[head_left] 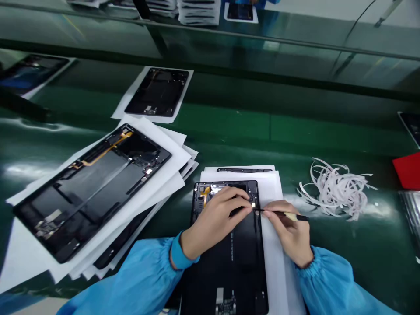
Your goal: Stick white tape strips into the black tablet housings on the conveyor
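Observation:
An opened tablet [226, 258], its inner parts facing up, lies in front of me on sheets of white paper [272, 253]. My left hand [218, 218] reaches across its upper half. The fingertips are drawn together at the right edge, by a small white square; anything between them is too small to make out. In my right hand [290, 229], beside that edge, is a thin black tweezers-like tool [300, 217] with a pale middle part. Its tip points left and meets the tablet's edge near my left fingertips.
To the left, a skewed stack of paper sheets carries another opened tablet [95, 192]. Behind it lies one more tablet [160, 92] on paper. At right are a heap of curled white strips [341, 188] and a red object [407, 170]. A raised glass shelf [295, 41] crosses the back.

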{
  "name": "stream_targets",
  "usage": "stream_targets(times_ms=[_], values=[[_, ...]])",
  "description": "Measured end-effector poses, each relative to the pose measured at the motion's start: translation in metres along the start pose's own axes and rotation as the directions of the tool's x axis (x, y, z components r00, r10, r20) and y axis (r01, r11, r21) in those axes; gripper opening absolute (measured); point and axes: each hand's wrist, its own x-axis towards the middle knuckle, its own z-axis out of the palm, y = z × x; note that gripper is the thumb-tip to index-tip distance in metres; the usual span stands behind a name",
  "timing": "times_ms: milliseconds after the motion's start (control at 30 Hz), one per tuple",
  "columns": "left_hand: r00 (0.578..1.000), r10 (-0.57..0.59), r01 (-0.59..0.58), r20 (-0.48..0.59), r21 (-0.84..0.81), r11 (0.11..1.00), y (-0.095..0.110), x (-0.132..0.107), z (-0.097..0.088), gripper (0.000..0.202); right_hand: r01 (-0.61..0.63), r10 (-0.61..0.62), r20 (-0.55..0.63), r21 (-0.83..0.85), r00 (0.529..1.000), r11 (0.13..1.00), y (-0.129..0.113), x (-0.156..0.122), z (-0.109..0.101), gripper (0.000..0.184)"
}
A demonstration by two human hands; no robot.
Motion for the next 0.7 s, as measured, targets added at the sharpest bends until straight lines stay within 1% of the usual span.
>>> stream_targets(times_ms=[167,433,500,600,700], values=[[1.000,-0.023,0.023,0.020,0.020,1.000,-0.0026,-0.0027,0.0011,0.009,0.034,-0.034,0.001,0.032,0.999,0.999,0.0006,-0.0002,0.0014,0.019],[0.999,-0.001,-0.001,0.040,0.067,0.998,0.0016,0.0008,0.0041,0.011,0.006,-0.005,-0.019,0.019,1.000,1.000,-0.0003,-0.0017,0.0012,0.017],[0.999,-0.033,0.031,0.039,0.051,0.998,0.0039,0.0027,0.0037,0.012,-0.020,0.020,-0.044,0.003,0.999,1.000,-0.0012,-0.0014,0.0007,0.014],[0.995,-0.086,0.086,0.057,0.011,0.996,0.0052,0.0049,0.0023,0.012,-0.091,0.088,-0.086,-0.029,0.992,0.995,-0.0025,0.0001,0.0001,0.008],[0.991,-0.103,0.104,0.083,-0.011,0.995,0.0036,0.0056,0.0000,0.010,-0.153,0.149,-0.082,-0.040,0.985,0.987,-0.0024,0.0025,0.0007,0.004]])
